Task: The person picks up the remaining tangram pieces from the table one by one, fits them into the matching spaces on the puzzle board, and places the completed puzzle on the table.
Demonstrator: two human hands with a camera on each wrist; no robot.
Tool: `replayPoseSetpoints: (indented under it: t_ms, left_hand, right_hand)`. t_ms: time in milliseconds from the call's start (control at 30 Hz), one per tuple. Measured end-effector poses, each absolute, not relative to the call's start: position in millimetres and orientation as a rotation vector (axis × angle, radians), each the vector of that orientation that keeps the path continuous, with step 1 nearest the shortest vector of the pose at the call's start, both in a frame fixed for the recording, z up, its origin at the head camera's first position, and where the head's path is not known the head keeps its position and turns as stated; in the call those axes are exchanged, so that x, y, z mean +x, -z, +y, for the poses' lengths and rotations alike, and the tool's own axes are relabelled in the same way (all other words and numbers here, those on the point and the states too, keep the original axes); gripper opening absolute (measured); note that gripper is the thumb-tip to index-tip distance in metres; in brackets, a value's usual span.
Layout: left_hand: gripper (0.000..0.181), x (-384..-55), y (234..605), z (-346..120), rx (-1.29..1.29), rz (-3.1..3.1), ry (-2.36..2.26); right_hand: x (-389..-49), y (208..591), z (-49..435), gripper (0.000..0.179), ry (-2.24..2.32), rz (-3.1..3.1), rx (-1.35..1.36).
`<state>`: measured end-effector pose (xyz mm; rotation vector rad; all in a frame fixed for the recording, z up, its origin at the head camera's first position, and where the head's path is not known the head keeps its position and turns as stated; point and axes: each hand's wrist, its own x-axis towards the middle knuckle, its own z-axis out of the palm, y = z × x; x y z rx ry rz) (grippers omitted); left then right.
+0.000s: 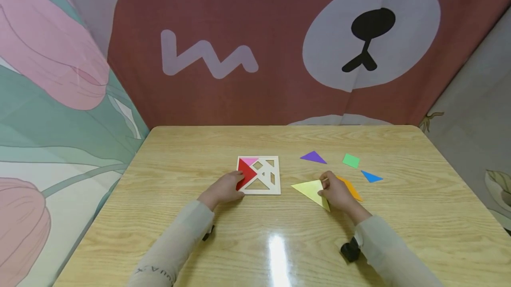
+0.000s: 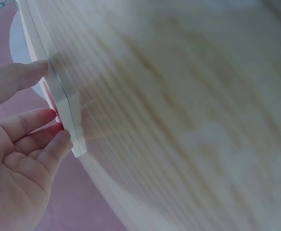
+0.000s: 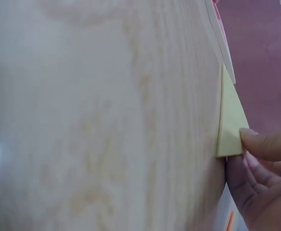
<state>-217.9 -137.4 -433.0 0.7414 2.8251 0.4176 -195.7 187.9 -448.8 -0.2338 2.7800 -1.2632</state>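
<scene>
A white tangram tray (image 1: 277,176) lies on the table, with a red triangle (image 1: 245,176) and a pink triangle (image 1: 249,161) in its left part. My left hand (image 1: 224,188) rests at the tray's left side. Its fingertips touch the red triangle and its thumb is at the near left corner; the left wrist view shows thumb and fingers spread apart along the tray's edge. To the right of the tray, my right hand (image 1: 337,193) pinches a yellow triangle (image 1: 311,190) by one side, between thumb and fingers. In the right wrist view the yellow triangle (image 3: 232,120) is tilted.
Beyond my right hand lie a purple triangle (image 1: 314,157), a green square (image 1: 351,160) and a blue triangle (image 1: 371,176). An orange piece (image 1: 350,188) is partly hidden by that hand. The wooden table (image 1: 199,145) meets a patterned cloth (image 1: 223,100) at its far edge.
</scene>
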Motion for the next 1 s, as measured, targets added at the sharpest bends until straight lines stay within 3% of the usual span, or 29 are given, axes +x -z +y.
replayPoseSetpoints:
  t_ms: [1000]
  left_hand:
    - [0.054, -218, 432, -136, 0.702, 2.813, -0.411]
  right_hand:
    - [-197, 448, 172, 0.023, 1.645, 2.599, -0.230]
